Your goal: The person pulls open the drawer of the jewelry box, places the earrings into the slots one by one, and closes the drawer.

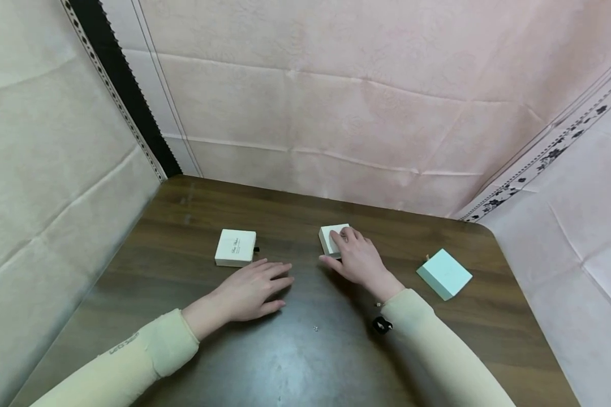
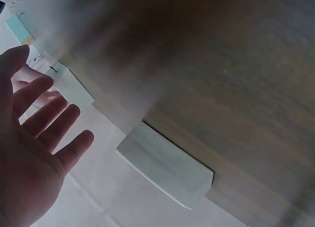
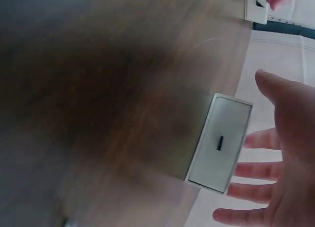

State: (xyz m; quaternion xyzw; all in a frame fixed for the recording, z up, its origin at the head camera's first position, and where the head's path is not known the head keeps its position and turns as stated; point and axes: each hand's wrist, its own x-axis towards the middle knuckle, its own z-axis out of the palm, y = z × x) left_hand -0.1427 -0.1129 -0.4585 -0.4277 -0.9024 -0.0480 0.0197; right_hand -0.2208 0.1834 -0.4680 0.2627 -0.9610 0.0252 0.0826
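Note:
My left hand (image 1: 252, 291) hovers palm-down with fingers spread, just right of and nearer than a square white box (image 1: 236, 249). That box has small dark print on its lid and a black pull tab on its right side. Over a second white box (image 1: 327, 240) reaches my right hand (image 1: 356, 257), its fingers extended across the top and the thumb apart, beside the near side. The right wrist view shows this box's drawer front (image 3: 209, 160) with a short black tab. Part of the lid is hidden under the fingers.
A mint-green box (image 1: 444, 274) with a small tan tab stands turned at an angle on the right of the brown wooden table (image 1: 295, 362). A tiny shiny piece (image 1: 315, 328) lies near the middle. Pale cloth (image 1: 305, 113) hangs behind the table and along both sides.

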